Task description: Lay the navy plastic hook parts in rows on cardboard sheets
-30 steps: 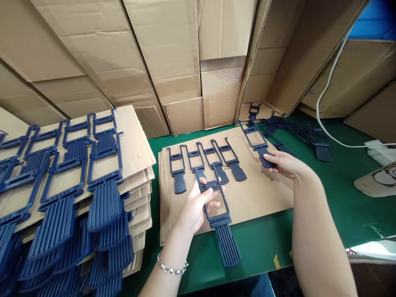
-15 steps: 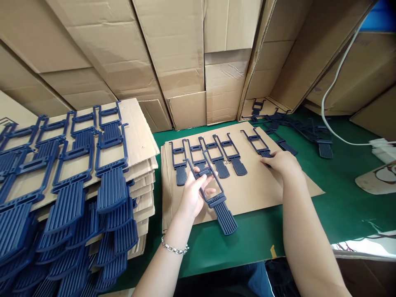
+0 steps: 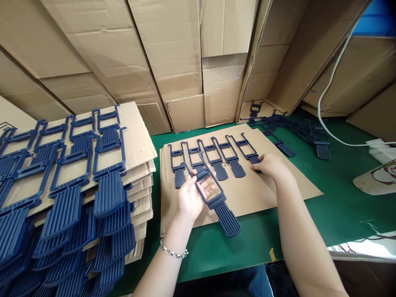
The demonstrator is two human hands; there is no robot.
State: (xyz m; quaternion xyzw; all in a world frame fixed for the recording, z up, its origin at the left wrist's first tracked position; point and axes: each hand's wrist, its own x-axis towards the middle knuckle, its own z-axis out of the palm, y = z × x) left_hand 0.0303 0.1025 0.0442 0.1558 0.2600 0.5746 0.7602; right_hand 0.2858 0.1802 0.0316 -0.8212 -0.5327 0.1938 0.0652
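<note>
In my left hand (image 3: 192,196) is a dark blue plastic frame with a ribbed tab (image 3: 227,218), gripped by its slotted crossbar and tilted above the cardboard sheet (image 3: 253,194). My right hand (image 3: 268,166) pinches the ribbed end of another such frame (image 3: 247,148), which lies on the sheet at the right end of a row. To its left in the row lie several matching frames (image 3: 229,154), side by side with their ribbed tabs toward me. The held frame partly covers one of these.
At left stands a tall stack of cardboard sheets (image 3: 139,152) layered with blue frames (image 3: 108,189). Loose frames (image 3: 309,134) lie heaped at the back right on the green table (image 3: 346,206). Cardboard walls (image 3: 173,49) close off the back. A white cable (image 3: 328,86) hangs at right.
My right hand has slid its frame left along the sheet, closer to the row. The left hand still holds its frame, with the fingers slightly shifted on the crossbar.
</note>
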